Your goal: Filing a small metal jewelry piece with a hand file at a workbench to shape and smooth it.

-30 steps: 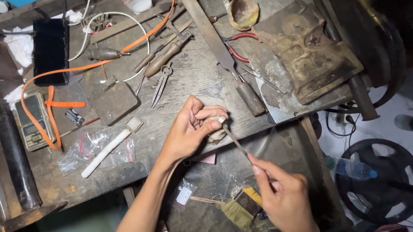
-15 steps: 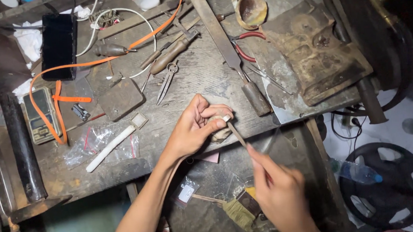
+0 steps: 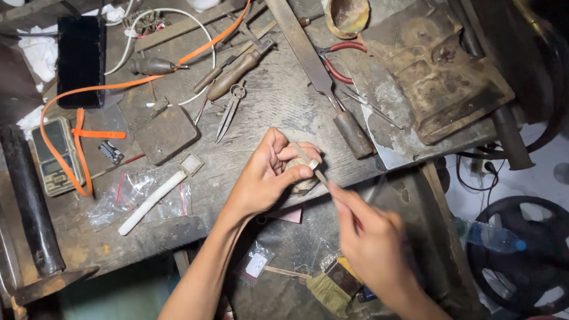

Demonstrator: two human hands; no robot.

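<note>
Right at the worn wooden bench edge, the left hand pinches a small pale piece; the right hand grips a thin metal file against it.

Two bare forearms in view, no sleeves down to the frame edge. Left hand: no glove, ring, watch or band showing; knuckles and thumb plainly visible. Right hand: also ungloved, seen from the back, no jewellery or wrist strap visible. Lean wrists, tendons faintly showing. Light is dim, so nail detail can't be made out.
</note>
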